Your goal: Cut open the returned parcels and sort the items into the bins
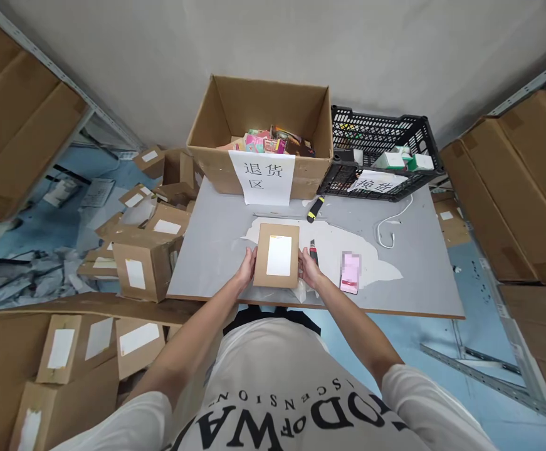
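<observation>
Small cardboard box [277, 255] with white label, near edge of table [423, 282], between both hands. Left hand [247, 266] grips left side, right hand [309, 268] grips right side.

Bare hands, left [247, 268] and right [309, 268], grip a matt brown cardboard box [277, 255] bearing a smooth white paper label [279, 255]. The desk [220, 238] is matt grey board, its coating peeled to a white patch, its front edge raw wood. Behind, a large corrugated cardboard carton [258, 119] carries a white paper sign [262, 177]; beside it, a black plastic lattice crate [380, 153]. A glossy phone [350, 273] lies near a white rubbery cable [392, 225].
</observation>
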Action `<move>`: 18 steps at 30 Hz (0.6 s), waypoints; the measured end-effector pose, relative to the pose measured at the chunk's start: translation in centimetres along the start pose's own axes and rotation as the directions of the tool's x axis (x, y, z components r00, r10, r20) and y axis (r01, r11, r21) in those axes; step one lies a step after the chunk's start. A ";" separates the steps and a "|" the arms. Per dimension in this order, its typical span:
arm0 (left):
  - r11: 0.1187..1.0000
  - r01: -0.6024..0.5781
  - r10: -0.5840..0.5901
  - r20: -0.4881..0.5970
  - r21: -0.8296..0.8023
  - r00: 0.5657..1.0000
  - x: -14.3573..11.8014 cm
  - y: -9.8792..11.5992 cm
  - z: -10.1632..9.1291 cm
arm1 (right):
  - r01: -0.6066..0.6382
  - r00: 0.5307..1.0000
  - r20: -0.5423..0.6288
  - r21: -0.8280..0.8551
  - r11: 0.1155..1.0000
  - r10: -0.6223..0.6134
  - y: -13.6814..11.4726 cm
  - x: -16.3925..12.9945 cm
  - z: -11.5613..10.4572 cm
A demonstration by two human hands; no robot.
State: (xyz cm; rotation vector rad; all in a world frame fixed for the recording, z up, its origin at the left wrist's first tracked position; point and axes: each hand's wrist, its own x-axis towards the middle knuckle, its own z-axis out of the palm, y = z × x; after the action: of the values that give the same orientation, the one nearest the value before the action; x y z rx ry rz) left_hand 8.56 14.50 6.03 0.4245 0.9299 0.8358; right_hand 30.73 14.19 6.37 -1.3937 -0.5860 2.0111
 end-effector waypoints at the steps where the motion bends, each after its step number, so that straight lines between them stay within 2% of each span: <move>1: 1.000 0.010 -0.010 -0.010 0.017 1.000 0.3 0.1 -0.1 | 0.007 1.000 -0.021 0.019 1.000 -0.006 0.4 0.2 0.1; 7: 0.998 0.043 -0.044 0.010 0.054 0.999 1.7 -0.3 -1.3 | 0.076 0.992 -0.113 0.111 0.991 -0.063 2.4 1.3 0.4; 13: 0.987 0.096 -0.096 -0.010 0.125 0.995 2.8 -1.4 -3.7 | 0.156 0.975 -0.191 0.228 0.961 -0.113 4.4 1.7 1.0; 15: 0.984 0.098 -0.096 -0.022 0.147 0.995 3.3 -1.0 -4.5 | 0.189 0.957 -0.265 0.243 0.951 -0.122 5.0 1.6 1.0; 18: 0.970 0.093 -0.072 -0.101 0.223 0.992 4.4 0.7 -5.2 | 0.204 0.931 -0.351 0.276 0.939 -0.099 6.4 1.0 0.9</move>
State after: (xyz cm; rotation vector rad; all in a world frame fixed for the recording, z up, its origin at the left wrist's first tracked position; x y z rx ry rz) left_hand 5.32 18.31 1.30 0.5446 1.1275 0.6795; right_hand 28.11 10.32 1.86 -1.4021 -0.2095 1.6111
